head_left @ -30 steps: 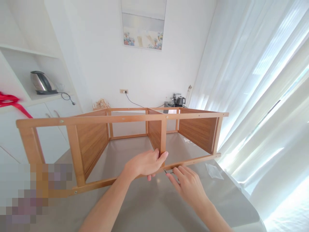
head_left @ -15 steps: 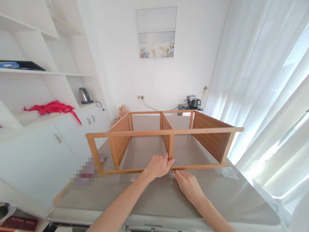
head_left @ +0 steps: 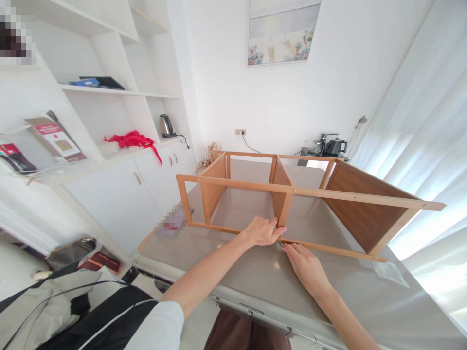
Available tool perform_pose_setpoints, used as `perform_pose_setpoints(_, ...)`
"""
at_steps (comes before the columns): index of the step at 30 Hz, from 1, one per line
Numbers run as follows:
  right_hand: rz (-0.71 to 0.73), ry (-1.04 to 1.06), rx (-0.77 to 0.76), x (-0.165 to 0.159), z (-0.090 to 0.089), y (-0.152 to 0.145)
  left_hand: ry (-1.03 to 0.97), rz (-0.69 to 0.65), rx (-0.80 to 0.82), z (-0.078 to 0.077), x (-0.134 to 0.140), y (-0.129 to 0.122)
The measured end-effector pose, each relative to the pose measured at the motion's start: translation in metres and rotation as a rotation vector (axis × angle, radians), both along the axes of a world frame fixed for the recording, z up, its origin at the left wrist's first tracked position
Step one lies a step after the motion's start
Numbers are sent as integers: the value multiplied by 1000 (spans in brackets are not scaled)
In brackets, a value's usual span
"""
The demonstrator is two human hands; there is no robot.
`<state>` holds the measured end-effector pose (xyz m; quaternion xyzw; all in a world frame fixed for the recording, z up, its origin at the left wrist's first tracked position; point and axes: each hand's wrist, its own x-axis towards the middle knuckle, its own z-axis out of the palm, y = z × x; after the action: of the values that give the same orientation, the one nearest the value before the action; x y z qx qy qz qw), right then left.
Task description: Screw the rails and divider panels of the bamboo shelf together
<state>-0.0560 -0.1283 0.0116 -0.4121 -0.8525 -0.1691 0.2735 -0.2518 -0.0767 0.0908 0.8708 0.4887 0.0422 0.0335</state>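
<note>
A wooden shelf rack lies on its side on the grey-brown tabletop, its panels standing upright between the rails. My left hand is closed around the foot of the middle crosspiece, where it meets the near lower rail. Just to the right, my right hand pinches at the outer side of that rail. A small metallic bit shows at its fingertips, too small to name. By the rack's right end lies a clear plastic bag.
At the left are white cabinets with open shelves, a red cloth and a steel kettle. A black kettle stands on a small stand behind the table. Curtains hang at the right. Clothes are piled at the lower left.
The view has swung left and down, so more of the cabinets and the clothes pile shows. Both hands stay at the same joint of the rack.
</note>
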Motion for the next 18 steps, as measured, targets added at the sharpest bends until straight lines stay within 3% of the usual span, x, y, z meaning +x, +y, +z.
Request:
perform_pose_setpoints(8,11,-108,38,1,4,0,5,-32,53,-8,1,3)
perform_pose_setpoints(18,43,5,-4,4,-7,2,-21,-38,84,-20,4,12)
